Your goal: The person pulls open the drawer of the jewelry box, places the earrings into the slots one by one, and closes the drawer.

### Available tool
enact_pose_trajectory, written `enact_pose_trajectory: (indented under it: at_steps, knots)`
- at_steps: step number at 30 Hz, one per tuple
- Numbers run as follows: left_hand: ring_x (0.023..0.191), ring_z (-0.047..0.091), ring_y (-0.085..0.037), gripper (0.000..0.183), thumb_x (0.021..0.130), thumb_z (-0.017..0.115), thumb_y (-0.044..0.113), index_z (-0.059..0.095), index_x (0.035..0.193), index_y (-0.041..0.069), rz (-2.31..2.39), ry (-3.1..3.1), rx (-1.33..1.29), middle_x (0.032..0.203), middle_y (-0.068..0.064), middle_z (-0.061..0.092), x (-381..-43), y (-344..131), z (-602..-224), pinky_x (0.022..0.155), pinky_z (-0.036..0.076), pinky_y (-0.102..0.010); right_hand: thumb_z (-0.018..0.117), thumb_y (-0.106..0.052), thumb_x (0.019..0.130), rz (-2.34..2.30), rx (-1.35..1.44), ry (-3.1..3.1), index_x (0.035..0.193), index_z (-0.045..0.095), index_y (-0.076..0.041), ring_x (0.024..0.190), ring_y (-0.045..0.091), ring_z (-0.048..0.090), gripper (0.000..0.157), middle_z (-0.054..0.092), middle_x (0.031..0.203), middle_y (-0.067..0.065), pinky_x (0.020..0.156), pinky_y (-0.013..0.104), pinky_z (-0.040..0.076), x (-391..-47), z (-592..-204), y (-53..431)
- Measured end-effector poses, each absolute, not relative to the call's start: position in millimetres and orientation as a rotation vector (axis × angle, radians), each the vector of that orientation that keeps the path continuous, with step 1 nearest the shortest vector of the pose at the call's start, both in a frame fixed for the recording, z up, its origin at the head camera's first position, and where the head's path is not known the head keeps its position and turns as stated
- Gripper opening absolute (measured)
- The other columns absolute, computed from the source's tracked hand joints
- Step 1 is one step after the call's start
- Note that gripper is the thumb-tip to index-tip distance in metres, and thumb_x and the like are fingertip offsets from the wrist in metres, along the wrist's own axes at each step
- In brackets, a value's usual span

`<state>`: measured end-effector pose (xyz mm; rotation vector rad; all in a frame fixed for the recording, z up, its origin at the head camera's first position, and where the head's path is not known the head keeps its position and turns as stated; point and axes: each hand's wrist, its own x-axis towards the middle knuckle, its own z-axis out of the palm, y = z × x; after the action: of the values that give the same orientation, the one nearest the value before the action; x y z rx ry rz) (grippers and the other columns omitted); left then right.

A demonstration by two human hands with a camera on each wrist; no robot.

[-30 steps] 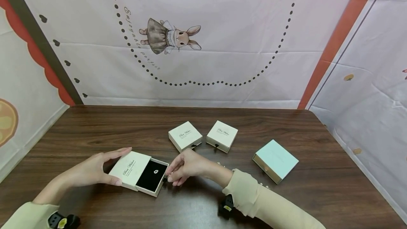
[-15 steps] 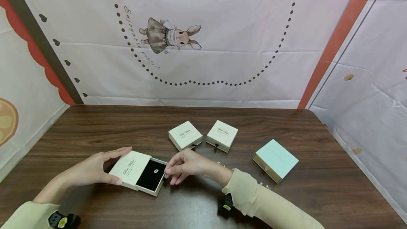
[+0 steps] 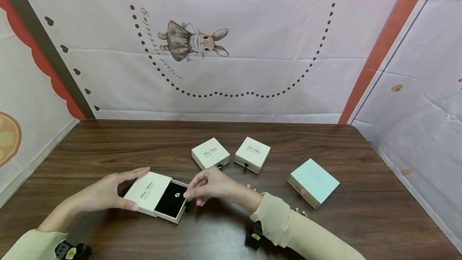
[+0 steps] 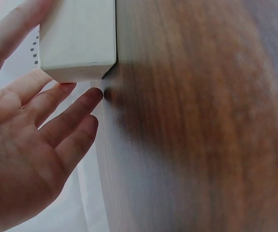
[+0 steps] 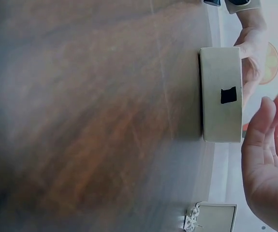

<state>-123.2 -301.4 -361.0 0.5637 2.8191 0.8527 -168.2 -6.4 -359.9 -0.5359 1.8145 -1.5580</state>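
Note:
My left hand (image 3: 99,191) grips the sleeve of a cream drawer-style jewelry box (image 3: 147,191), thumb on the near side and fingers on the far side. The drawer is slid partly out toward the right, showing a black pad (image 3: 169,204) with a small silvery earring (image 3: 177,195) on it. My right hand (image 3: 213,185) is at the drawer's right end, thumb and index finger pinched together over its edge; the tiny shiny piece between them is mostly hidden. In the right wrist view, a black ribbon tab (image 5: 228,95) marks the drawer front, and the pinched fingertips are beside its upper edge.
Two closed cream boxes, one at left (image 3: 210,152) and one at right (image 3: 252,153), stand behind my right hand. A light blue box (image 3: 313,181) sits farther right. Small silvery jewelry pieces (image 3: 300,212) lie near my right forearm on the brown table (image 3: 379,212).
My right hand has moved slightly left, its pinched fingertips going from beside the drawer's ribbon tab to over the drawer's edge. My left hand and the box have stayed put.

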Motion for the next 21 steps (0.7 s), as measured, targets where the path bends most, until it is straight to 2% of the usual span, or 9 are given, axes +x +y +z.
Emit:
enact_pose_trajectory:
  at_steps: [1,4,8,13,21]
  knots:
    - [0.122,0.04,-0.015,0.088,0.064,0.076,0.047,0.039,0.138,0.018,0.863,2.813,0.563,0.138,-0.009,0.044,-123.2,-301.2,-360.8,0.087,0.04,-0.034,0.067,-0.003,0.078,-1.563,-0.532,1.825,0.086,0.065,0.01,0.045,0.008,0.053,0.015,0.068,0.075,0.02,0.048,0.021,0.047,-168.0,-359.6,-6.6]
    - [0.122,0.04,-0.016,0.088,0.063,0.075,0.047,0.039,0.138,0.018,0.861,2.814,0.564,0.138,-0.01,0.044,-123.2,-301.1,-360.9,0.086,0.04,-0.035,0.067,-0.005,0.078,-1.582,-0.507,1.84,0.09,0.068,0.007,0.044,0.007,0.051,0.017,0.069,0.075,0.017,0.048,0.021,0.046,-167.7,-359.1,-7.4]
    - [0.12,0.039,-0.004,0.087,0.064,0.076,0.046,0.04,0.138,0.019,0.863,2.822,0.579,0.137,-0.01,0.045,-123.4,-301.6,-361.8,0.085,0.039,-0.024,0.07,-0.005,0.076,-1.607,-0.465,1.848,0.092,0.067,0.005,0.043,0.007,0.048,0.019,0.066,0.064,0.004,0.047,0.02,0.044,-168.2,-360.6,-9.2]
    - [0.118,0.035,0.006,0.085,0.064,0.076,0.044,0.04,0.138,0.02,0.881,2.814,0.586,0.137,-0.009,0.045,-123.5,-302.2,-362.6,0.084,0.038,-0.021,0.072,-0.005,0.073,-1.617,-0.48,1.885,0.087,0.068,0.006,0.04,0.006,0.04,0.018,0.06,0.057,-0.004,0.045,0.02,0.038,-168.3,-361.5,-10.9]
    - [0.118,0.038,0.002,0.085,0.065,0.077,0.042,0.04,0.138,0.021,0.873,2.82,0.582,0.137,-0.008,0.045,-124.2,-302.6,-362.9,0.084,0.039,-0.025,0.07,-0.005,0.075,-1.653,-0.516,1.863,0.096,0.068,0.004,0.04,0.006,0.037,0.023,0.064,0.064,-0.004,0.044,0.019,0.035,-167.6,-362.1,-13.7]
